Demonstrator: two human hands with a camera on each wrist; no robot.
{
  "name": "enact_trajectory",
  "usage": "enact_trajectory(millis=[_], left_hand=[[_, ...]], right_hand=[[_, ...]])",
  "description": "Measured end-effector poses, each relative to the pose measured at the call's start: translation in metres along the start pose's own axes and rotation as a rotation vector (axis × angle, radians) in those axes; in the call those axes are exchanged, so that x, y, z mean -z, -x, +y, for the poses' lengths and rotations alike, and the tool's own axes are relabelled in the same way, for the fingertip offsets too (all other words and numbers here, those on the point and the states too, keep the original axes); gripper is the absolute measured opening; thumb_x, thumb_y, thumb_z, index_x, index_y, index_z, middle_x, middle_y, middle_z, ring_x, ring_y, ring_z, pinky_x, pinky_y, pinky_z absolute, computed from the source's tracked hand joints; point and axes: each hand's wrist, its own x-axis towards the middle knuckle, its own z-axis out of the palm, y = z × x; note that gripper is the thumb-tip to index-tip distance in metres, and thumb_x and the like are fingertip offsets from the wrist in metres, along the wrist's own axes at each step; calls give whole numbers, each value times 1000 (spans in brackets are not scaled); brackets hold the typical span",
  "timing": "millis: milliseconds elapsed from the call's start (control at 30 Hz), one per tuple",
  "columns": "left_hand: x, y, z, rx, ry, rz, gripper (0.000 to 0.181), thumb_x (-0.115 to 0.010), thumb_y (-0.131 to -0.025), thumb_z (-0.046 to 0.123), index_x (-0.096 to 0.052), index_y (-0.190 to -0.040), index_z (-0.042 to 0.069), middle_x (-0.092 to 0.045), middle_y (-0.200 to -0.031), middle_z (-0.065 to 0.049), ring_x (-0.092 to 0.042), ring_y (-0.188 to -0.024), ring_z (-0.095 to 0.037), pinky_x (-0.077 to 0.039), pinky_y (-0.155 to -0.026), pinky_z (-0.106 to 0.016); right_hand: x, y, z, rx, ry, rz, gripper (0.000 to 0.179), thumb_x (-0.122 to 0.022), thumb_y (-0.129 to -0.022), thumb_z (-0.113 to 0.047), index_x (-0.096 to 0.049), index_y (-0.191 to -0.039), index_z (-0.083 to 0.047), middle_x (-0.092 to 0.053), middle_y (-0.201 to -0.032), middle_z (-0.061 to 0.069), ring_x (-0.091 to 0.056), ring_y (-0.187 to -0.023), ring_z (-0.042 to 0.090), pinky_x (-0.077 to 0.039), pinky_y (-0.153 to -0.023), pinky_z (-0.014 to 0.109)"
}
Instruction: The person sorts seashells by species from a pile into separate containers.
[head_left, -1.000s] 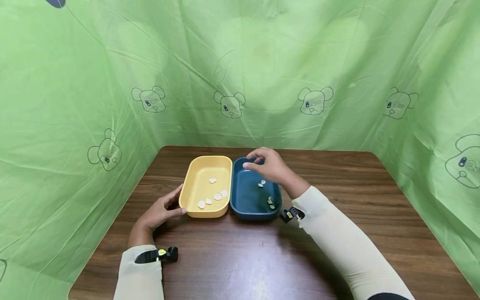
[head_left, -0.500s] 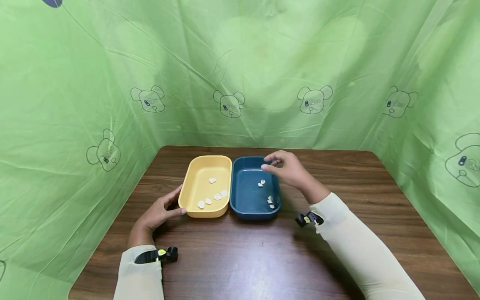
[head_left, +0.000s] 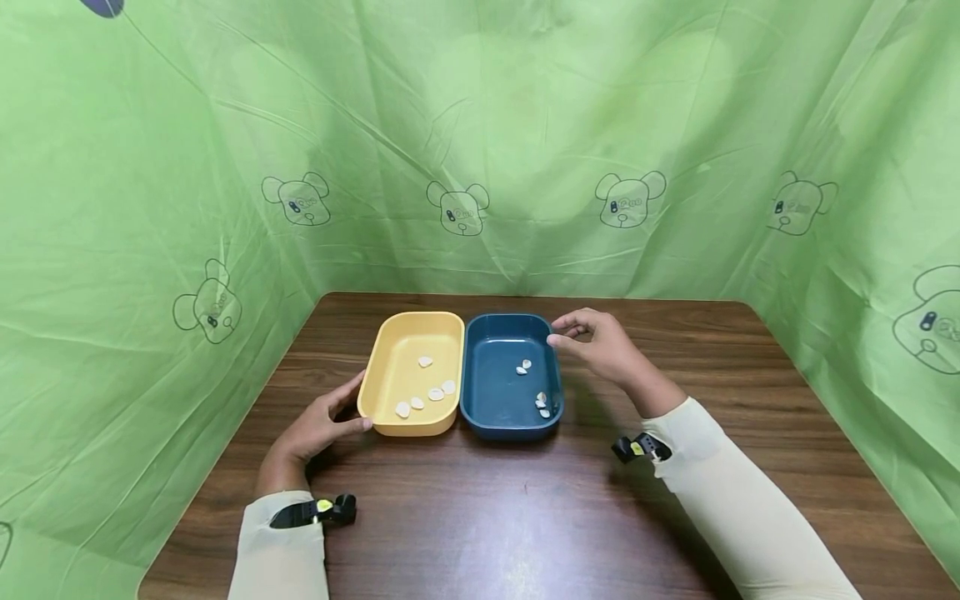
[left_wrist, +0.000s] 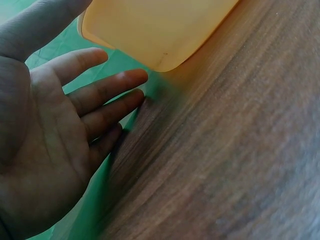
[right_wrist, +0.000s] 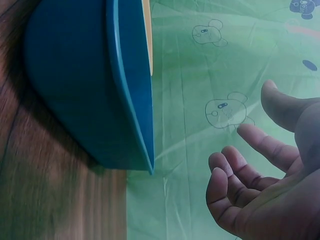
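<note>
A yellow rectangular container (head_left: 382, 354) and a dark blue one (head_left: 495, 421) stand side by side, long edges together. Several small whitish, shell-like pieces (head_left: 436, 393) lie in the yellow container, mostly near its front. More such pieces (head_left: 541, 402) are in the blue container, along its right side. My left hand (head_left: 318, 425) is at the yellow container's left wall, thumb by the front corner; its fingers extend loosely in the left wrist view. Beside the blue container's far right rim, my right hand (head_left: 607, 350) has relaxed, slightly bent fingers and nothing between them.
Both containers stand on a brown wood-grain table (head_left: 450, 517). A green curtain (head_left: 525, 125) printed with bear faces hangs behind it and along both sides. Each wrist has a black strap (head_left: 641, 448) with a small camera.
My right hand has moved right, from over the blue container to beside its right rim. The left hand, the containers and the whitish pieces have stayed in place.
</note>
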Motion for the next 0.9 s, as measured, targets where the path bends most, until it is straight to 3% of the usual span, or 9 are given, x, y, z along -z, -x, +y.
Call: enact_trajectory(millis=[200,400,700,900], left_hand=[[0,1,-1,-7,7,-6,93,-83,-99,22,-30,-174,21,-35,-177,-18,-28,-164,-42,-30,-109,-2],[2,1,0,-20,2,-2,89,-80,-100,20,-30,-174,18,-35,-177,-20,-28,-164,-45,-30,-108,-2],[5,2,4,9,-63,45,81,-72,-106,20,-29,-174,12,-44,-171,-24,-43,-156,-45,-38,-111,-14],[4,2,9,-26,-57,113,69,-61,-112,17,-30,-172,4,-51,-164,-30,-50,-149,-48,-40,-104,-8]], right_hand=[[7,10,10,-20,6,14,33,-81,-101,-21,-77,-124,2,-75,-120,22,-67,-108,29,-54,-92,38],[13,21,18,-52,-6,9,32,-80,-102,-23,-77,-125,0,-75,-121,21,-69,-108,28,-54,-87,26],[25,33,31,-66,26,35,33,-79,-102,-22,-76,-126,1,-75,-128,22,-66,-111,28,-53,-91,30],[31,43,40,-79,74,58,34,-79,-103,-23,-76,-126,1,-73,-130,24,-69,-114,34,-54,-92,31]])
